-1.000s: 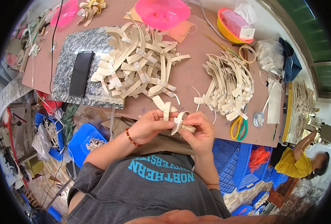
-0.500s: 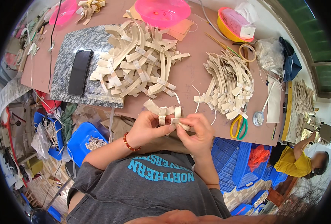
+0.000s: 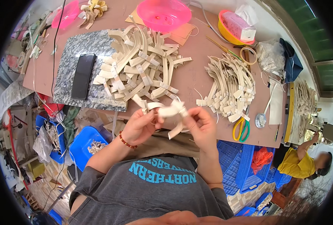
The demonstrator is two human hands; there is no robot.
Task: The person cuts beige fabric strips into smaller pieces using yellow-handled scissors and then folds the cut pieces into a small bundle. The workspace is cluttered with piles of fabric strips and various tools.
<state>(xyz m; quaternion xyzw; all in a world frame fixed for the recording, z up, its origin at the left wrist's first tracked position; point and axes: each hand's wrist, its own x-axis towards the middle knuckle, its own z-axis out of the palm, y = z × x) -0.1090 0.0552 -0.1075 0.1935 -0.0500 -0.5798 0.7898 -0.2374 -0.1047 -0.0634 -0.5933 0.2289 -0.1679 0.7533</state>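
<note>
My left hand (image 3: 138,127) pinches one end of a beige fabric strap (image 3: 169,111) above the table's near edge. Its other end is between the thumb and fingers of my right hand (image 3: 201,128). Between the hands the strap curves and twists, slightly blurred, and a loose tail hangs beside my right thumb. Just beyond my hands lies a tangled heap of similar beige straps (image 3: 146,69), partly over a grey marbled slab (image 3: 67,56). To the right rests a neater stack of straps (image 3: 230,88), laid roughly side by side.
Yellow-and-green-handled scissors (image 3: 241,129) lie by the near right edge. A black phone (image 3: 83,77) rests on the slab. Pink bowl (image 3: 164,15), tape roll (image 3: 248,55) and yellow basin (image 3: 226,28) stand farther back. Blue crates (image 3: 245,168) flank me below; a co-worker in yellow (image 3: 298,163) is at right.
My hands have moved apart. The strap, looped close between my fingers before, is now stretched out and twisted between them, with one tail hanging down.
</note>
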